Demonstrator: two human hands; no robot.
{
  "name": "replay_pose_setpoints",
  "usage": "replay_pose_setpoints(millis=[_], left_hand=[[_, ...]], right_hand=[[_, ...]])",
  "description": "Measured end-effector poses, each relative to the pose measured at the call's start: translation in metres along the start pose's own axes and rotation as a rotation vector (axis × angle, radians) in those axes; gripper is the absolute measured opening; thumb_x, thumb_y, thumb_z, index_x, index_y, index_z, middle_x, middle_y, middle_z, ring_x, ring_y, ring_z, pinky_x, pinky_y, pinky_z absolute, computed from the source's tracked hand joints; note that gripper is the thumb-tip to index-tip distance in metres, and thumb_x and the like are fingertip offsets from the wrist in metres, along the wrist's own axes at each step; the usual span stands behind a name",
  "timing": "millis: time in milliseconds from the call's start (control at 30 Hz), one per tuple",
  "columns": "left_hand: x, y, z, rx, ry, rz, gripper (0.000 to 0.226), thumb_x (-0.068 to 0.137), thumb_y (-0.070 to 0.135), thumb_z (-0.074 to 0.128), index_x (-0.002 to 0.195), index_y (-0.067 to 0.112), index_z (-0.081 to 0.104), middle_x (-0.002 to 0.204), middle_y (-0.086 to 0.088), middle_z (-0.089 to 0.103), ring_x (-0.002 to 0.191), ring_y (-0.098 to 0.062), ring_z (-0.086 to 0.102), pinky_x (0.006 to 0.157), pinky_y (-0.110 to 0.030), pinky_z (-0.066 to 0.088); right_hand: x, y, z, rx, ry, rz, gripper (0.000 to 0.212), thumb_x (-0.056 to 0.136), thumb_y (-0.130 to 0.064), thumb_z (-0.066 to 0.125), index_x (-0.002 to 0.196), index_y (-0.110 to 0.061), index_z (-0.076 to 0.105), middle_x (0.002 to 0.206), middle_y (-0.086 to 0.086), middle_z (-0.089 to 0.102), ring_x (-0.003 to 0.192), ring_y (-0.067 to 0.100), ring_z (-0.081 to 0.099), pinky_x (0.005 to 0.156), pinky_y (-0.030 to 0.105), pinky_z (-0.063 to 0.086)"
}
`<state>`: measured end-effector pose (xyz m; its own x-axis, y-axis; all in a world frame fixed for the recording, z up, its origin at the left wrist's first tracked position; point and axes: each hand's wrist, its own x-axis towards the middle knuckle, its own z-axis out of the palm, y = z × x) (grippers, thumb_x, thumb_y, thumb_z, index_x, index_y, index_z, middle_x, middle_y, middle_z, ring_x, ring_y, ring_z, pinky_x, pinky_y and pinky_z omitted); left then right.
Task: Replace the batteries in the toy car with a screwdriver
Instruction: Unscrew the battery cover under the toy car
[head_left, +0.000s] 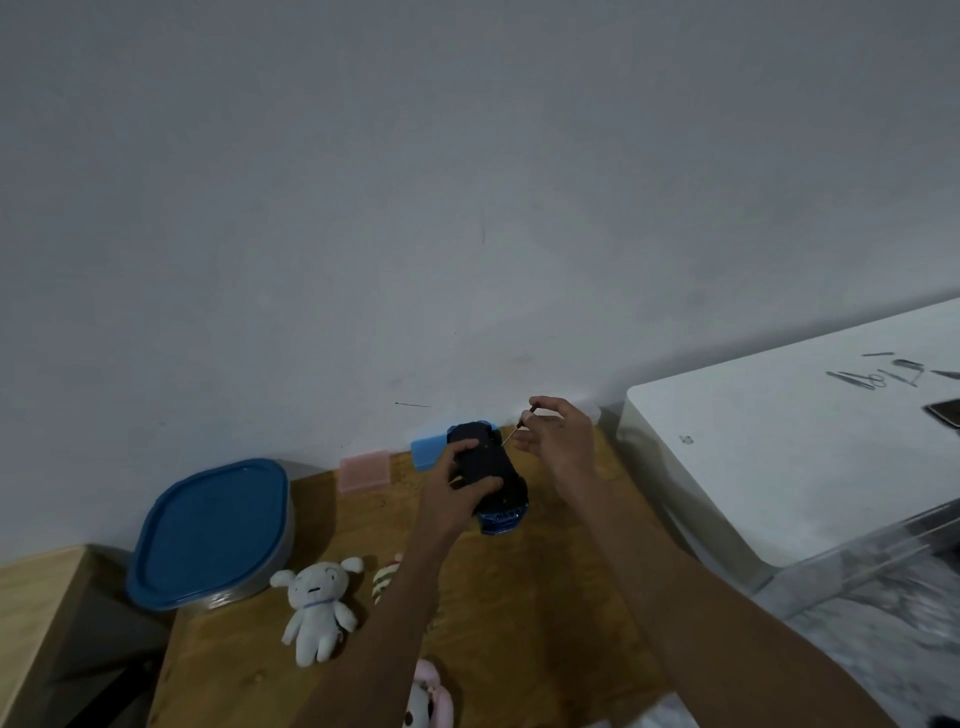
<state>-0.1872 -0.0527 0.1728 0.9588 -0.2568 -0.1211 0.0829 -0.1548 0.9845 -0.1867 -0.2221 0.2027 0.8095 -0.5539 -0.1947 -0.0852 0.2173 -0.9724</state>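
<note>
The toy car (488, 475) is flipped belly-up near the far edge of the wooden bench (545, 597), black underside facing up and the blue body showing underneath at the near end. The left hand (457, 488) is wrapped over the underside, fingers curled across the top and thumb on the near side, holding it steady. The right hand (558, 436) is just off to the right of the car, pinching a thin screwdriver (514, 431) up by the handle between thumb and fingertips. The shaft angles down-left toward the car's far end. Tip looks like it's touching the underside, but it's too thin and dark to really say.

Right behind the car against the wall there's a small blue box (428, 453), and a pink box (364, 471) a bit further left along that far edge. A big container with a blue lid (210, 535) sits at the far-left corner. Closer in there's a white plush toy (319, 605) lying on its back, a striped little thing (385, 579) beside the left forearm, and a pink plush (428, 696) at the near edge. A white cabinet (779, 457) stands off the bench's right side.
</note>
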Motion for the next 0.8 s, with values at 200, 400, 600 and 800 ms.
replay_pose_setpoints(millis=[200, 400, 600, 800], left_hand=[[0.0004, 0.0051, 0.0007, -0.006, -0.019, -0.011, 0.058, 0.078, 0.008, 0.082, 0.124, 0.034, 0.058, 0.13, -0.006, 0.061, 0.111, -0.025, 0.063, 0.086, -0.049, 0.061], [0.0001, 0.0057, 0.0007, 0.027, -0.038, 0.001, 0.059, 0.077, 0.007, 0.082, 0.125, 0.034, 0.059, 0.13, -0.007, 0.062, 0.11, -0.026, 0.065, 0.084, -0.049, 0.062], [-0.0007, 0.009, 0.0006, -0.004, -0.045, -0.009, 0.058, 0.078, 0.006, 0.082, 0.125, 0.031, 0.059, 0.13, -0.008, 0.063, 0.111, -0.027, 0.065, 0.082, -0.047, 0.062], [-0.002, 0.0098, 0.0002, -0.006, -0.041, -0.001, 0.057, 0.077, 0.006, 0.083, 0.123, 0.03, 0.058, 0.127, -0.008, 0.063, 0.106, -0.022, 0.066, 0.079, -0.043, 0.064]], right_hand=[[0.002, -0.0014, 0.0033, -0.053, 0.001, -0.047, 0.03, 0.081, 0.003, 0.076, 0.109, -0.003, 0.067, 0.087, 0.017, 0.075, 0.073, 0.031, 0.076, 0.076, 0.048, 0.063], [0.0015, -0.0002, 0.0067, -0.134, 0.019, -0.123, 0.02, 0.084, -0.003, 0.077, 0.101, -0.005, 0.068, 0.087, 0.015, 0.075, 0.071, 0.028, 0.075, 0.075, 0.048, 0.063], [-0.0001, 0.0001, 0.0065, -0.21, 0.013, -0.189, 0.014, 0.085, -0.004, 0.074, 0.097, -0.009, 0.068, 0.083, 0.011, 0.074, 0.068, 0.025, 0.075, 0.071, 0.045, 0.064], [0.0019, -0.0006, 0.0056, -0.25, -0.008, -0.214, 0.016, 0.085, -0.003, 0.075, 0.1, -0.006, 0.068, 0.083, 0.012, 0.074, 0.067, 0.024, 0.075, 0.071, 0.046, 0.064]])
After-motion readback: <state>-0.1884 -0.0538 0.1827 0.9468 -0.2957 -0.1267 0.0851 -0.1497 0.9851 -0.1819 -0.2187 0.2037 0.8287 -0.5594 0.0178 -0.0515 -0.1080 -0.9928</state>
